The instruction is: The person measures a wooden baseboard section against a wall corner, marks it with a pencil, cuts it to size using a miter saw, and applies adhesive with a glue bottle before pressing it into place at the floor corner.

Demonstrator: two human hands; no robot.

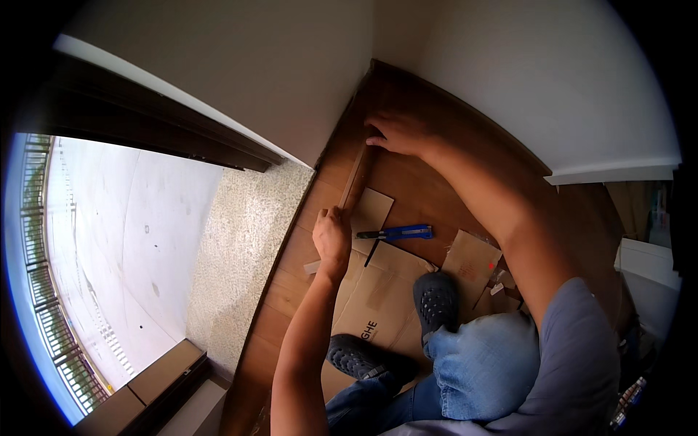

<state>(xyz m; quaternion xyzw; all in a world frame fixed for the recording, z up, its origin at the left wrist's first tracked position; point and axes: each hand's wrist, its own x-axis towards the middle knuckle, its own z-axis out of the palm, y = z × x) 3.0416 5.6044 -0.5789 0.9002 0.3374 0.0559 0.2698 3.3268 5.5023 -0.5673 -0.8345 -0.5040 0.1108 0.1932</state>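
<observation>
A thin, straight brown strip (354, 176) runs between my two hands above the wood floor; I cannot tell whether it is cardboard or wood. My left hand (333, 238) is closed around its near end. At the far end, close to the room corner, the thumb and fingers of my right hand (401, 134) pinch it. Just right of my left hand lies a blue utility knife (406, 232), resting partly by a small cardboard piece (378, 209). A large flattened cardboard sheet (392, 272) spreads beneath my feet.
Another cardboard piece (471, 260) lies right of my dark clogs (436, 301). White walls (502, 80) with dark skirting meet at the far corner. To the left, a doorway opens over a speckled stone sill (247, 232). A white box-like thing (647, 261) stands at the far right.
</observation>
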